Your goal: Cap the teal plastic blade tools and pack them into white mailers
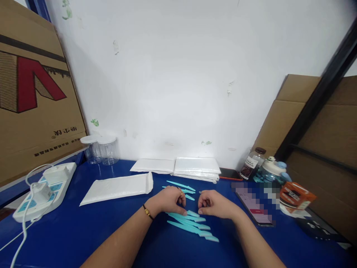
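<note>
**Turquoise tools (pixel 189 227) lie in two loose groups at the middle of a blue worktop (pixel 64 242)**

Clock directions run from the tools. The white wall (pixel 178 82) closes the far edge at 12 o'clock, and a cardboard box (pixel 33 85) rises at 10. The open blue room lies at 8, outside the left forearm, and at 6, between the forearms. Stacked white envelopes (pixel 196 169) sit at 12, a single envelope (pixel 117 188) at 10, and a partly pixelated phone (pixel 252 203) at 2.

The left hand (pixel 170 201) curls narrow, its thumb at the nearer group; the right hand (pixel 214 204) has a narrow grip just beside. I cannot tell whether either holds anything.

The tools are slim and flat, tapering at one end, broader at the other; some overlap.
</note>
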### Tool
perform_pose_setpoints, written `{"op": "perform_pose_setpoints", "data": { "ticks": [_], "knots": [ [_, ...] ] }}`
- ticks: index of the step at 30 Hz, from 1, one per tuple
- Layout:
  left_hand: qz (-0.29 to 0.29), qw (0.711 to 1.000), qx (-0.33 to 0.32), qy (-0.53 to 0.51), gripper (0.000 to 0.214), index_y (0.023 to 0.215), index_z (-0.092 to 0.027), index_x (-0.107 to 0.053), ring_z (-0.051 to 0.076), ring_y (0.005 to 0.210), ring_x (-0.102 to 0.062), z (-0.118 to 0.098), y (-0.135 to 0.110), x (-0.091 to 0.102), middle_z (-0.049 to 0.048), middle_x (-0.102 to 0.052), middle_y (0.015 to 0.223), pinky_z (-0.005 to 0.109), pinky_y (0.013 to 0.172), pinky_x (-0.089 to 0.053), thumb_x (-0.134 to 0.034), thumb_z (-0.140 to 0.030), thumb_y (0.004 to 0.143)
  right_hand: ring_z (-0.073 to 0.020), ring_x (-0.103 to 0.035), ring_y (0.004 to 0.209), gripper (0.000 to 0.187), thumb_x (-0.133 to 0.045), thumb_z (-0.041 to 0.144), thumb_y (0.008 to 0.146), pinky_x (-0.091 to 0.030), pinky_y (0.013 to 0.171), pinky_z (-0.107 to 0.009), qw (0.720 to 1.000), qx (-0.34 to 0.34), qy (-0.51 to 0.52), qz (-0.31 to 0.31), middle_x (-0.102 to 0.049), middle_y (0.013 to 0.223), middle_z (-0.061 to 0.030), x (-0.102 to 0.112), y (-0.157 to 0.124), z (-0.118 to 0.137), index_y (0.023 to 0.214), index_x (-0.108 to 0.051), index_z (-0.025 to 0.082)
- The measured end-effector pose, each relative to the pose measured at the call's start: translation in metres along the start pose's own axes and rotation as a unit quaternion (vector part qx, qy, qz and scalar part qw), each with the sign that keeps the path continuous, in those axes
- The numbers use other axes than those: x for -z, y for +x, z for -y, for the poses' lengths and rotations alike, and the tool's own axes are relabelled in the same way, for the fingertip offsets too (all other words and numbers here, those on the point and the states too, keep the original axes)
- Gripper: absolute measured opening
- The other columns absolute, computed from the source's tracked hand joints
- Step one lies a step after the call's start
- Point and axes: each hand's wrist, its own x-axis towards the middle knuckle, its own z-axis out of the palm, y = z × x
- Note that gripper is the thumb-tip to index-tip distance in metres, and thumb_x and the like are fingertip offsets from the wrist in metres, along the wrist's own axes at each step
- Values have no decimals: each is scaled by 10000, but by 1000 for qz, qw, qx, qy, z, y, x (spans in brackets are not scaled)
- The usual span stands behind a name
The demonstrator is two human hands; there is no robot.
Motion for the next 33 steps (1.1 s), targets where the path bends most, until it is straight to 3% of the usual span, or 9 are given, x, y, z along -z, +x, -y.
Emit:
{"op": "perform_pose_setpoints", "data": {
  "ticks": [3, 7, 11, 16, 18, 21, 24, 28, 33],
  "knots": [
    [28, 1000, 7, 5, 191, 767, -227, -687, 120, 652, -570, -1, 1, -5, -18, -652, 736, 199, 526, -346, -688, -394, 676, -99, -478, 602, 120, -694, 275, 658, -353, 521, -198, 1000, 15, -20, 13, -558, 737, 9, -12, 6, 5, 723, -653, 183],
    [-19, 999, 22, 30, 126, 759, -228, -680, 127, 668, -577, 1, 5, -9, -19, -662, 725, 210, 550, -340, -669, -343, 708, -93, -468, 571, 88, -625, 261, 719, -336, 501, -192, 1000, 4, -21, 2, -552, 685, 14, -18, 11, 5, 698, -626, 175],
    [-77, 995, 43, 56, 92, 732, -226, -672, 135, 706, -587, 6, 10, -3, -24, -671, 723, 230, 631, -349, -644, -313, 738, -104, -487, 578, 116, -604, 261, 740, -348, 514, -197, 999, -11, -22, -27, -573, 655, 9, -7, 9, -8, 667, -614, 172],
    [-134, 985, 84, 68, 108, 755, -226, -672, 153, 790, -590, 14, 11, 7, -15, -669, 794, 250, 711, -352, -650, -328, 729, -121, -505, 568, 110, -642, 277, 709, -355, 509, -216, 990, -84, -48, -106, -582, 629, -1, 11, 2, -24, 712, -637, 167],
    [-141, 985, 82, 47, 196, 833, -224, -667, 152, 798, -587, 14, 9, 7, -7, -659, 843, 238, 702, -364, -673, -370, 703, -124, -513, 602, 143, -679, 303, 686, -367, 528, -218, 992, -58, -43, -103, -586, 684, -5, 11, 0, -19, 741, -654, 174],
    [-110, 993, 43, 12, 274, 864, -217, -662, 137, 760, -577, 7, 4, 5, -5, -642, 830, 212, 654, -373, -660, -441, 705, -118, -515, 652, 172, -721, 333, 650, -377, 553, -208, 999, 11, -34, -16, -572, 755, 0, 3, -1, -4, 729, -670, 189],
    [-45, 999, -1, -4, 344, 863, -217, -675, 131, 732, -573, 0, 0, 0, -7, -638, 804, 197, 592, -362, -665, -506, 678, -111, -502, 660, 173, -745, 292, 608, -361, 544, -196, 996, 27, -66, 44, -555, 747, 10, -8, 2, 9, 712, -661, 183],
    [-9, 1000, -17, 23, 262, 847, -232, -691, 129, 691, -571, -3, 3, -7, -19, -656, 753, 204, 545, -325, -671, -445, 697, -96, -483, 621, 100, -665, 252, 691, -346, 526, -191, 997, 6, -70, 16, -563, 747, 8, -14, 6, 10, 728, -625, 169],
    [-50, 996, 10, 71, 156, 793, -236, -698, 142, 718, -586, 5, 8, -1, -18, -682, 766, 223, 598, -336, -659, -375, 735, -109, -522, 594, 65, -614, 226, 736, -361, 521, -196, 999, -51, -9, -14, -595, 659, 11, 0, 3, -10, 727, -598, 164]
  ]
}}
